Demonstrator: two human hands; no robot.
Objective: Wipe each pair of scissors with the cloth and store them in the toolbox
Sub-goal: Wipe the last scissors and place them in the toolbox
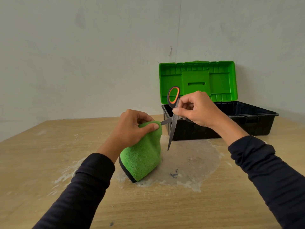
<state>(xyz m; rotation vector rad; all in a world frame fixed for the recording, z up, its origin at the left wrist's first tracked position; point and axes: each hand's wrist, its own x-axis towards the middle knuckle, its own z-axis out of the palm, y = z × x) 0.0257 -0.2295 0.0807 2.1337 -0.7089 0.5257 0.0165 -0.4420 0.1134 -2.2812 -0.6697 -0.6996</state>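
My right hand (197,109) holds a pair of scissors (172,128) with black and orange handles, blades spread apart. One blade hangs down over the table; the other points left into a green cloth (142,156). My left hand (132,128) pinches the top of that cloth around the blade tip, and the rest of the cloth hangs to the table. Behind my right hand stands the toolbox (257,124), black with a green lid raised upright. Its inside is hidden from here.
The wooden table (49,162) has a pale, stained patch under the cloth and scissors. A plain wall rises just behind the toolbox. The table's left edge runs diagonally at the far left.
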